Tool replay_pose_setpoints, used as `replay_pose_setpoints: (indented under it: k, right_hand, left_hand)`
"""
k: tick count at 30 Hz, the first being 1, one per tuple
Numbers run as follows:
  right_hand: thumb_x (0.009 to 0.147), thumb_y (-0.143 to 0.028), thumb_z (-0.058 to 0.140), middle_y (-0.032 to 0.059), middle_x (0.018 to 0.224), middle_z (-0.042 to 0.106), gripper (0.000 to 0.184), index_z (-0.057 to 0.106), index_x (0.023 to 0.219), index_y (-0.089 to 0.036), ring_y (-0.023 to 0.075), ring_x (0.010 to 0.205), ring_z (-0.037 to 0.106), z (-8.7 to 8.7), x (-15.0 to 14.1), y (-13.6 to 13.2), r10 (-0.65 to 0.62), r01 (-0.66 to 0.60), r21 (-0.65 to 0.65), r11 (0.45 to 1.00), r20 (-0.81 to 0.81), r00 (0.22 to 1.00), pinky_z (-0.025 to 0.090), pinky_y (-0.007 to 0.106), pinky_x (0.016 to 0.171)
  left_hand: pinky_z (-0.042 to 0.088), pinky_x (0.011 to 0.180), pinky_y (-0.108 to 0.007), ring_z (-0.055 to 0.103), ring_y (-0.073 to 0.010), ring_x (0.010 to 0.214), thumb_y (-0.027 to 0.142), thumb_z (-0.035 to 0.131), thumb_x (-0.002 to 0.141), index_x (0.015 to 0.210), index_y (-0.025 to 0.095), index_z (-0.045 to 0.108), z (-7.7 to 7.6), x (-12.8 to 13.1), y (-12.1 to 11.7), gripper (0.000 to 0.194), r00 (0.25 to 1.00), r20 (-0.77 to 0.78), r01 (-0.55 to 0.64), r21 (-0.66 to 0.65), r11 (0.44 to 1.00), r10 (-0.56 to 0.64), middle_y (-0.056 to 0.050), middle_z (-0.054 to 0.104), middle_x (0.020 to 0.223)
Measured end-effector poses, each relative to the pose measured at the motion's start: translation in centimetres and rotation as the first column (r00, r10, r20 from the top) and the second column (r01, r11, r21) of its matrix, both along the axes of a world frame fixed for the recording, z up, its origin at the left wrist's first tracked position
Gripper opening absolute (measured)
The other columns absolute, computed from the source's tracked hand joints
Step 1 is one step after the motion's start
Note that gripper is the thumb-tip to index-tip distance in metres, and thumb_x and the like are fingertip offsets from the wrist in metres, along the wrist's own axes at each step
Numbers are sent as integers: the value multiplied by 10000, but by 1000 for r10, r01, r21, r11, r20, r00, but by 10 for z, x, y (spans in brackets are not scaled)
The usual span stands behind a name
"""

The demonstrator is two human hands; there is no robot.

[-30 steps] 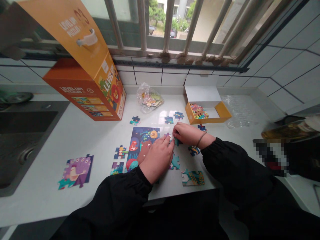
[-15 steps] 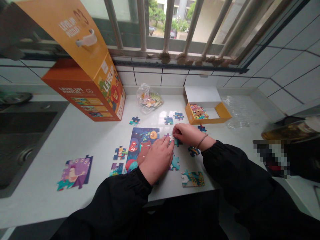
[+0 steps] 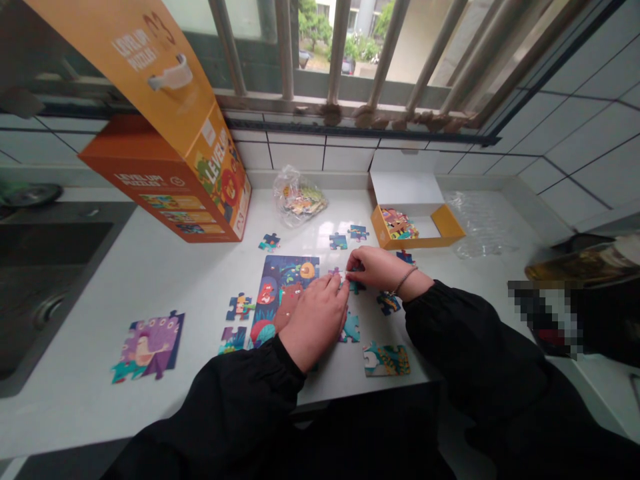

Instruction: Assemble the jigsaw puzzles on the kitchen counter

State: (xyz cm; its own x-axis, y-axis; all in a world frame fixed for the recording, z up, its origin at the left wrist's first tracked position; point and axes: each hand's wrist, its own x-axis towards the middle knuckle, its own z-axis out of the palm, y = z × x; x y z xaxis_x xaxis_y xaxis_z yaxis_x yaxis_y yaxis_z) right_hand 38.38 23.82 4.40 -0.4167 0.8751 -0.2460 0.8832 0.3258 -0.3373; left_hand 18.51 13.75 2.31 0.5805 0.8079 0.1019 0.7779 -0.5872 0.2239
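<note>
A partly joined jigsaw panel (image 3: 285, 283) with a dark blue animal picture lies on the white counter (image 3: 165, 280). My left hand (image 3: 315, 320) rests flat on its right side, fingers pressing down. My right hand (image 3: 373, 267) pinches a small puzzle piece (image 3: 356, 287) at the panel's right edge, fingertips meeting those of the left hand. Loose pieces lie around: two left of the panel (image 3: 240, 307), one under my left wrist (image 3: 350, 327), a joined pair near the front edge (image 3: 386, 359).
A purple peacock section (image 3: 149, 345) lies at the front left. A big orange puzzle box (image 3: 170, 187) with raised lid stands at the back left, a bag of pieces (image 3: 299, 198) and a small yellow box (image 3: 440, 230) behind. A sink (image 3: 40, 273) is at the left.
Both hands stay at the panel's right edge with only slight finger shifts. The view has drifted a little.
</note>
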Motion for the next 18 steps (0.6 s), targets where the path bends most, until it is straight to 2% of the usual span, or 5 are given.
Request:
replay_pose_setpoints:
  k: [4,8,11,15,18]
  right_hand:
    - [917,-285,824,39,902,814,98,828,967,-201,167,779,690,4,-5,5,-14,16,-50,999,47,999,450,255,677]
    - [859,-277,876,26,801,809,71,842,858,-215,167,729,696,9,-12,16,-32,43,-123,992,89,996,441,253,630]
    - [849,-253,882,11,789,810,46,843,848,-227,165,730,707,14,-11,19,-48,59,-141,988,78,996,462,251,647]
    - [981,-236,744,49,998,829,79,814,996,-204,184,868,728,22,8,1,-148,148,-12,989,24,989,506,278,767]
    - [1000,-222,727,60,1004,797,57,776,1008,-195,201,901,720,23,27,-23,-194,211,167,963,-114,974,525,310,812]
  left_hand:
    - [468,1221,-514,589,-345,1431,225,521,1083,1488,87,597,-3,0,0,435,1000,12,-9,15,1000,9,-220,644,1514]
    - [459,1225,-517,578,-349,1443,211,516,1083,1492,89,594,-4,0,0,434,1000,-2,-9,13,1000,9,-218,635,1530]
    - [468,1216,-528,580,-358,1440,216,527,1081,1496,98,599,-3,0,0,437,1000,-14,-9,16,1000,9,-215,630,1543]
    - [480,1215,-554,572,-377,1456,242,556,1080,1522,109,598,-4,-1,2,463,1000,-27,-8,19,1000,8,-211,605,1588]
    - [500,1204,-560,599,-385,1432,236,564,1072,1520,98,611,-5,-1,4,471,999,-45,-6,19,1000,6,-211,610,1593]
